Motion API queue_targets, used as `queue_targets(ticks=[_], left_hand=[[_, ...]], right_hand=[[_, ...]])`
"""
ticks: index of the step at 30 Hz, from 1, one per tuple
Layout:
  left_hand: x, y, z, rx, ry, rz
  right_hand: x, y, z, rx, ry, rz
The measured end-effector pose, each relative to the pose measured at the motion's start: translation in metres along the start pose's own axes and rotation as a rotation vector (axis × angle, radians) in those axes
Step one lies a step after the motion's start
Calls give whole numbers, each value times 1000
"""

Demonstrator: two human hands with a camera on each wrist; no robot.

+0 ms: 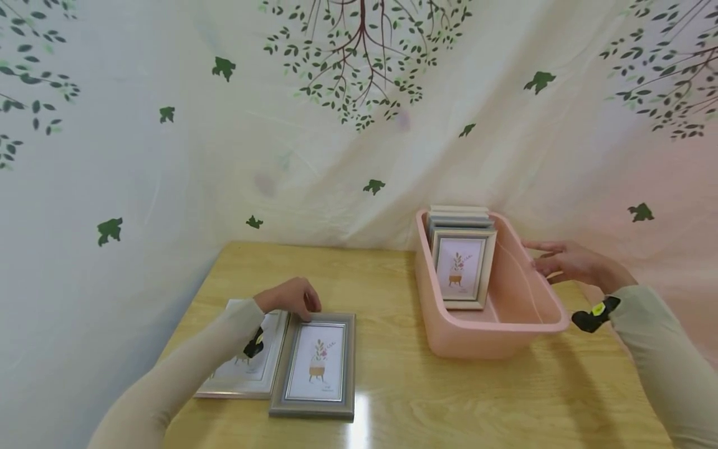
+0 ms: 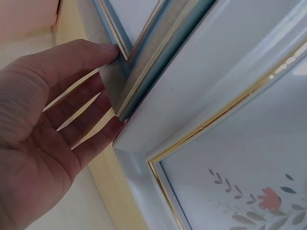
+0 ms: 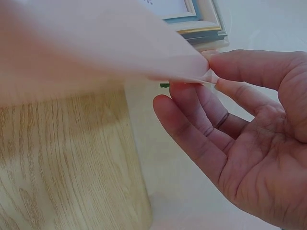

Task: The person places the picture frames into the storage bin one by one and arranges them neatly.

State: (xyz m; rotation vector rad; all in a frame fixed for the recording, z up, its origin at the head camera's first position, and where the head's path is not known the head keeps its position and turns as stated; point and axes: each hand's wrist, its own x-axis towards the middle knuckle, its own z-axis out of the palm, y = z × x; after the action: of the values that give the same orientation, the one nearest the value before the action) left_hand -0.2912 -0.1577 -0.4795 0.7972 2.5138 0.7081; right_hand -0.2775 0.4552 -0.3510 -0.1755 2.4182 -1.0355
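A grey picture frame [image 1: 349, 374] with a plant print lies face up on the table. At its far edge my left hand [image 1: 291, 297] pinches it, thumb on top and fingers along the outer side, as the left wrist view shows. Partly beneath my left forearm is a silvery-white picture frame [image 1: 235, 393], close against the grey one. To the right stands a pink plastic bin [image 1: 471, 340] with several picture frames [image 1: 460, 268] upright at its far left end. My right hand [image 3: 254, 129] grips the bin's right rim between thumb and fingers.
The light wooden table [image 1: 387, 374] ends at a pale curtain [image 1: 336, 156] printed with trees and green birds, which hangs behind it. The bin stands near the table's right edge. Dark wrist cameras [image 1: 596, 314] are strapped over both sleeves.
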Motion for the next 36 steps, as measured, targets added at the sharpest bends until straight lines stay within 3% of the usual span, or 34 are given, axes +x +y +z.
queue_targets(ticks=[5, 13, 21, 28, 36], left_hand=[[2, -3, 2, 11, 22, 4], [9, -7, -6, 32, 10, 36], [13, -1, -14, 43, -9, -12], [18, 2, -25, -6, 51, 9], [22, 8, -20, -70, -71, -54]], right_hand=[[1, 4, 1, 20, -1, -8], [-1, 1, 4, 17, 16, 0], [-1, -6, 2, -21, 18, 3], [-1, -6, 0, -12, 14, 30], [1, 0, 0, 4, 21, 39]])
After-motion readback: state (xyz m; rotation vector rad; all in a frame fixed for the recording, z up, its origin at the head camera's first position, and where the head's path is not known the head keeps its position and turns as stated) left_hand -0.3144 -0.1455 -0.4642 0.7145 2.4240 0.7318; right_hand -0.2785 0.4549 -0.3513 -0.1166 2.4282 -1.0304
